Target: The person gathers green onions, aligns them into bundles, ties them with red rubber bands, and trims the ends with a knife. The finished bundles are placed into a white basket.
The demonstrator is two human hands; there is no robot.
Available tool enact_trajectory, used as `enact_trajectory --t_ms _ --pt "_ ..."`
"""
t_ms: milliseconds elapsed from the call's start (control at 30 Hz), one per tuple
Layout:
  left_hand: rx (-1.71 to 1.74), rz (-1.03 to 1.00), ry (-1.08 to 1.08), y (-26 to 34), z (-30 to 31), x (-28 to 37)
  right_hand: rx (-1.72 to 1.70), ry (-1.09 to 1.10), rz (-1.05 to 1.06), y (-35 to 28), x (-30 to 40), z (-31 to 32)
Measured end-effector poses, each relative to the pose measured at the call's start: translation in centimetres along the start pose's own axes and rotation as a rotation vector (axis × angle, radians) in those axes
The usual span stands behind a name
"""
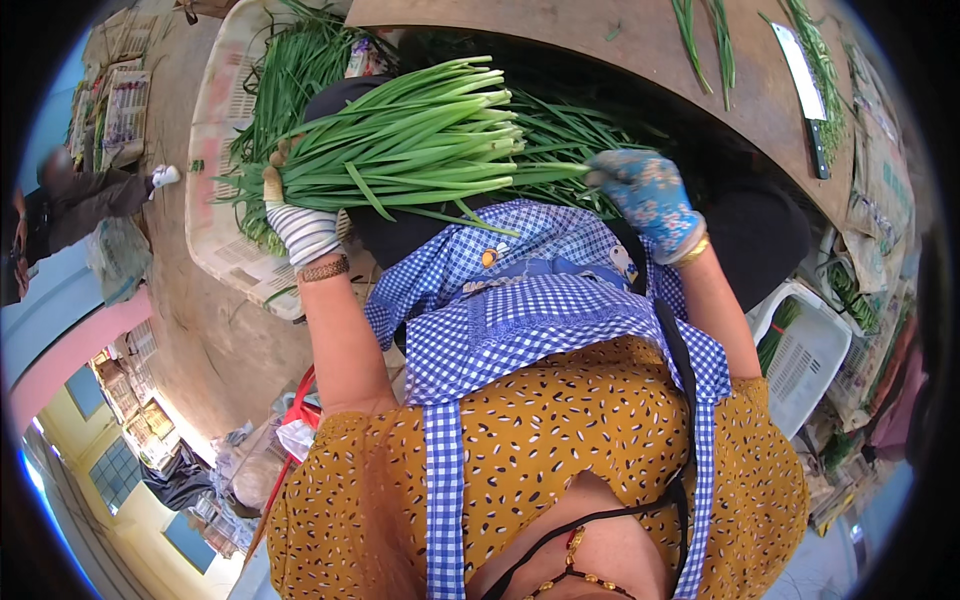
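Observation:
My left hand (300, 217), in a striped knit glove with yellowed fingertips, grips a thick bunch of garlic chives (420, 135) above my lap. Their pale cut ends face right, and the green leaves trail left past my fingers. My right hand (649, 195), in a blue flowered glove, pinches the pale end of a thin chive strand (555, 169) that reaches out from beside the bunch. Its fingertips are slightly blurred. Behind the strand lie more loose chives (585, 127), partly hidden by the bunch and the table edge.
A white plastic crate (214, 217) at left holds more chives. On the wooden table (540, 22) lie several loose chives (705, 52) and a black-handled knife (806, 82). Another white basket (806, 367) stands at right. A person (90, 195) is at far left.

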State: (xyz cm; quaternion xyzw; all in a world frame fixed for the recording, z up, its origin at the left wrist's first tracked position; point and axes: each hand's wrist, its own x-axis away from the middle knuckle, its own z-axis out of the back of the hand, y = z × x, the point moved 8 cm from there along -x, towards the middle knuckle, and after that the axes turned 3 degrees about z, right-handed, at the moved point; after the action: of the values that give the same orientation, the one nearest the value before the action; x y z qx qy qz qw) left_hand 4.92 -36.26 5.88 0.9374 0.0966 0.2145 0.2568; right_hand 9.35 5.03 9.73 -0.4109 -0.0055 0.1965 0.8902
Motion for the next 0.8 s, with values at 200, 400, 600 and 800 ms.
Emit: enact_trajectory --t_ms 200,400,600,800 --pt "-0.04 0.011 -0.081 0.5 0.9 -0.4 0.765 -0.196 -0.648 12.6 4.9 6.5" --pt "-0.092 -0.053 -0.075 0.3 0.0 0.2 -0.128 0.269 -0.121 -0.4 -0.9 3.3" --pt "-0.098 -0.171 -0.15 0.9 -0.7 0.6 -0.877 -0.367 -0.514 -3.5 -3.9 -6.4" --pt "-0.18 -0.227 -0.119 1.0 -1.2 1.1 -0.906 -0.481 -0.355 -5.7 -4.0 -7.8"
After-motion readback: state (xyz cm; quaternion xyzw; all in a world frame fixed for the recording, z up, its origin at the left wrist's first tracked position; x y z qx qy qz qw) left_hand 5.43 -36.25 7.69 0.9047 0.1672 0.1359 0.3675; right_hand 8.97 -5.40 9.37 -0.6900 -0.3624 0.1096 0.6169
